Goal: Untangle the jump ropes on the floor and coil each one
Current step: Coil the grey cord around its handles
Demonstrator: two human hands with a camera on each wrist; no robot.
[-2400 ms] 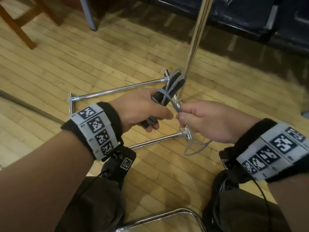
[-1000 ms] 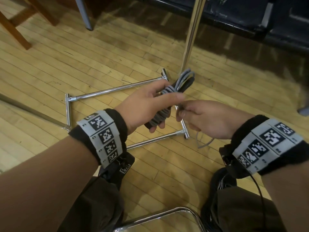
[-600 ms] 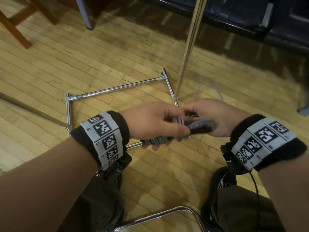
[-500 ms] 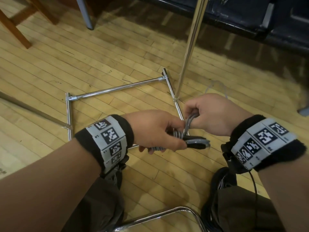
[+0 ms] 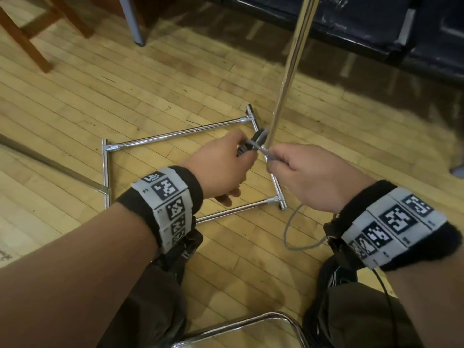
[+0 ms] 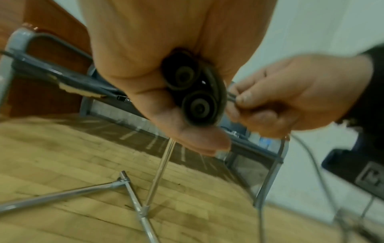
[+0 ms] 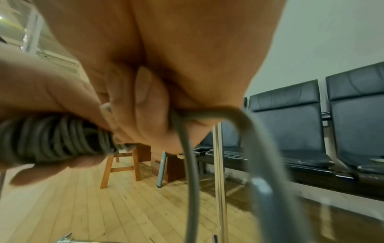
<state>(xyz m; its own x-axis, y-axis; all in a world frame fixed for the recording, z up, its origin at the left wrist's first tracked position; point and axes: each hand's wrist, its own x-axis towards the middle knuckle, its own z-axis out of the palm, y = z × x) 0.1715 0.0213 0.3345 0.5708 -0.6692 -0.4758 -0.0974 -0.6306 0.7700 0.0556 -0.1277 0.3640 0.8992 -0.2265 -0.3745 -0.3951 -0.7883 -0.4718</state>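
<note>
Hands meet above the chrome floor stand [image 5: 175, 133]: left hand [image 5: 221, 169] clasps two black handles [image 6: 191, 88], now raised again. Right hand [image 7: 158, 92] pinches the thin grey rope [image 7: 187, 164], winding a further turn; little slack remains.

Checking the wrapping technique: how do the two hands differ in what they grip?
The left hand wraps its whole fist around the two black handles and coiled turns; the right hand only pinches a single strand of grey cord. Left holds a bundle; right's cord trails loose. Both grip the same rope.
</note>
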